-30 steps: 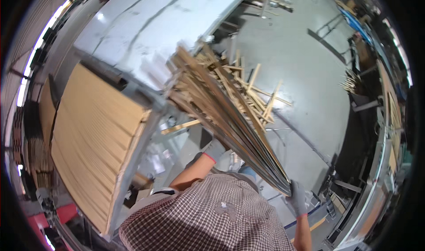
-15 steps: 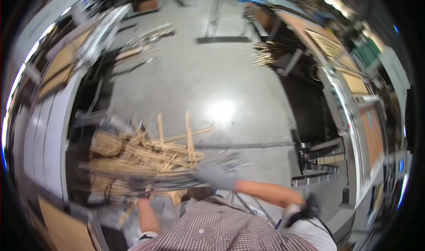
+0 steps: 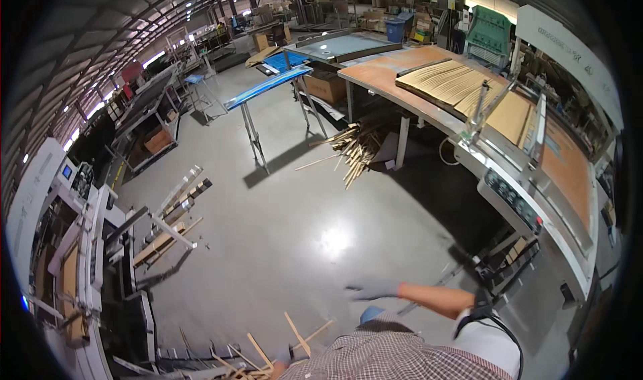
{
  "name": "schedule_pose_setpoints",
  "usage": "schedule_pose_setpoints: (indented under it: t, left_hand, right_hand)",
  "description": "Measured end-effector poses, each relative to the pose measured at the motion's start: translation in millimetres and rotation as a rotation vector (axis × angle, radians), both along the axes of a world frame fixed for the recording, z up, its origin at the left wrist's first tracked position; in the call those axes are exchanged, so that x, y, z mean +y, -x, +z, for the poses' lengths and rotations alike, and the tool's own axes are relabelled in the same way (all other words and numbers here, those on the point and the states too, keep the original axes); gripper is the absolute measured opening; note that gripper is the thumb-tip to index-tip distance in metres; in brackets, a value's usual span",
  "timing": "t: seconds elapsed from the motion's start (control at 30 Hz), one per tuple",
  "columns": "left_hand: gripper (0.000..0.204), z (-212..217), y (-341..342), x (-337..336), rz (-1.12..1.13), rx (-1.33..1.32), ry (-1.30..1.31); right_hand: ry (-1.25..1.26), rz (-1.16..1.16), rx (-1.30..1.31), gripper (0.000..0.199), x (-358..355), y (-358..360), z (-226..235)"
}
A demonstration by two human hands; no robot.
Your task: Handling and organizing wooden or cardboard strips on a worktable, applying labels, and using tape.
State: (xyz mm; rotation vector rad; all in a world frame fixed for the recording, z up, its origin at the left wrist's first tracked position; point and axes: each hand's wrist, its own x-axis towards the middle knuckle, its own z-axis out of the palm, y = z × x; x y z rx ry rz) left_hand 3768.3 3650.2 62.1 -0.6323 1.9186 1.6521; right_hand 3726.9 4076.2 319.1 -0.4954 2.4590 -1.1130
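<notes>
My right hand point(image 3: 374, 289), in a grey glove, reaches out over the grey floor with its fingers stretched and nothing in them. Only a small part of my left hand point(image 3: 280, 365) shows at the bottom edge, beside the pile of thin tan strips point(image 3: 260, 350). Its fingers are hidden, so what it holds, if anything, does not show. Several strips stick up from that pile at odd angles; the lower part of the pile lies out of view.
At right stands a long machine table point(image 3: 375, 72) bearing a stack of tan corrugated sheets point(image 3: 435, 85). A second heap of strips point(image 3: 355, 149) lies beneath it. A blue-topped stand point(image 3: 268, 89) is ahead. Long packed pieces point(image 3: 184, 199) and a metal frame point(image 3: 167, 229) are at left.
The view has tilted up, so the strip pile now sits at the bottom edge. My right hand has come away from the pile and is out over the floor.
</notes>
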Motion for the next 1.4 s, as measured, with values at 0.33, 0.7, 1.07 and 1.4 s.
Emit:
schedule_pose_setpoints:
  t: [0.33, 0.7, 1.07, 1.4]
  left_hand:
    - [0.059, 124.5, 531.6, 203.5, -0.454, 0.402, 0.208]
    - [0.067, 125.8, 718.7, 218.5, -0.735, -0.034, 0.716]
    - [0.07, 152.2, 1264.3, 521.7, -1.041, 0.908, 0.753]
    - [0.07, 161.2, 1596.3, 809.7, -1.335, 1.411, 0.96]
  right_hand:
    - [-0.185, -0.304, 0.131, 0.046, 237.9, 342.6, -31.4]
    - [-0.109, 0.491, 0.056, 0.04, 196.4, 709.7, -48.5]
    - [0.037, 0.12, 0.306, 0.043, 301.2, 1034.0, -89.3]
    - [0.619, -1.347, 0.276, 0.067, 540.0, 1371.2, -72.3]
